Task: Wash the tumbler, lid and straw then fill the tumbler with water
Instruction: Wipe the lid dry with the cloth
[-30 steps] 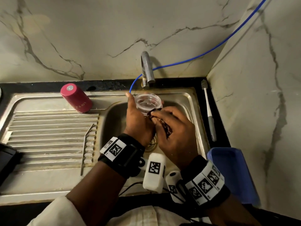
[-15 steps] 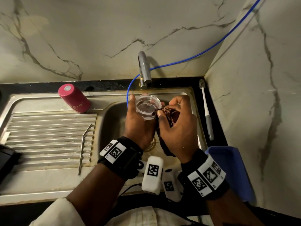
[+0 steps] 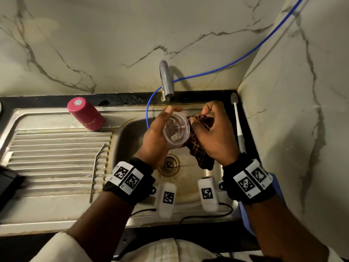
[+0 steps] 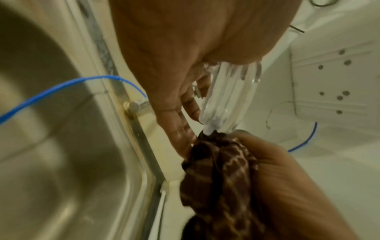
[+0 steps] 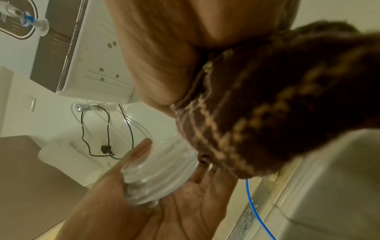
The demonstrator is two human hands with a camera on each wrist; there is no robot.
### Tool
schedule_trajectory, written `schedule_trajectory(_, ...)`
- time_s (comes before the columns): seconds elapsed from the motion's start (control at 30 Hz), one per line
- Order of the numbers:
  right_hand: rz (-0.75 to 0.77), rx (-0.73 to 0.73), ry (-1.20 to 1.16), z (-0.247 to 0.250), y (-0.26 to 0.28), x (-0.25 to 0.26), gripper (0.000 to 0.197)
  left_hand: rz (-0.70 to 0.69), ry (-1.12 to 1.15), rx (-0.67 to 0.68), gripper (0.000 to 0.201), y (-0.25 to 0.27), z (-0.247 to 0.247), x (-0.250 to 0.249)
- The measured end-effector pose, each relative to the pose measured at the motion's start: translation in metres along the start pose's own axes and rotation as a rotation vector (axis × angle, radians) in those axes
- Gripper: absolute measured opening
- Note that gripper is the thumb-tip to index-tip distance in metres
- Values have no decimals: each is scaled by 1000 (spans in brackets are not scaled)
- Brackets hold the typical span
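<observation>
Over the sink [image 3: 132, 127], just below the tap [image 3: 166, 82], your left hand [image 3: 154, 137] cups the clear lid [image 3: 176, 132], its fingers [image 5: 141, 146] curled round the rim and its open face tilted toward you. Your right hand [image 3: 213, 135] sits just to the lid's right, fingers bunched on the dark checked cloth [image 3: 200, 144], which touches the lid's right edge. So the cloth reaches the lid sideways from the right. Well apart on the drainboard to your left lie the pink tumbler [image 3: 86, 114] and the metal straw [image 3: 97, 167], likely unwashed yet.
</observation>
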State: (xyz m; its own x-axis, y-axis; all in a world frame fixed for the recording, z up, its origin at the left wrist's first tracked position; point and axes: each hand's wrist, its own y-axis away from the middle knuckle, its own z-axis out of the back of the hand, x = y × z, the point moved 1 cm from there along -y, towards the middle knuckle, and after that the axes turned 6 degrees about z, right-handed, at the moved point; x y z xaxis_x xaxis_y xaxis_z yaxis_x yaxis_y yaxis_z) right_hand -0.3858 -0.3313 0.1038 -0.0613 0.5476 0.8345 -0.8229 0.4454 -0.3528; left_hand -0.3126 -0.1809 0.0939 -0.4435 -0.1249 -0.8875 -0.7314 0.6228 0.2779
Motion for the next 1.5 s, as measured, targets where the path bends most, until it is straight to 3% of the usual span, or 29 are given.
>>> schedule_trajectory(0.03, 1, 14, -7, 0, -1, 0, 27, -52, -99, 20, 53, 0, 4, -1)
schedule_trajectory(0.07, 2, 27, -11, 0, -2, -1, 27, -9, -141, 60, 49, -2, 6, -1)
schedule_trajectory(0.1, 3, 42, -14, 1, -3, -2, 27, 68, -104, 71, 40, -2, 6, -2)
schedule_trajectory(0.17, 1, 71, -21, 3, -6, -3, 27, 37, -251, 30, 26, -2, 4, -7)
schedule_trajectory(0.27, 23, 106, -11, 5, -13, -2, 26, -56, -439, 1, 50, -8, 5, -2)
schedule_trajectory(0.5, 177, 212, 88, 3, -25, 0, 26, -222, -584, -72, 61, -17, 5, 2)
schedule_trajectory(0.53, 199, 212, 88, 4, -24, 1, 26, -224, -616, -79, 58, -19, 7, 4)
schedule_trajectory(0.63, 221, 250, 68, 2, -19, 9, 27, -182, -762, -128, 25, -24, 10, 12)
schedule_trajectory(0.83, 294, 343, 93, -10, -2, 26, 25, -219, -616, -147, 45, -27, 11, 6)
schedule_trajectory(1.0, 235, 233, 51, -10, -11, 15, 25, -147, -585, -173, 69, -30, 9, 7)
schedule_trajectory(1.2, 181, 188, 145, -12, -32, 2, 16, -175, -562, -131, 63, -24, 5, 5)
schedule_trajectory(1.3, 243, 191, 140, -12, -28, 6, 13, -180, -632, -157, 69, -23, 5, 5)
schedule_trajectory(1.5, 283, 266, 89, -18, -8, 18, 12, 38, -312, -185, 62, -21, -1, 9)
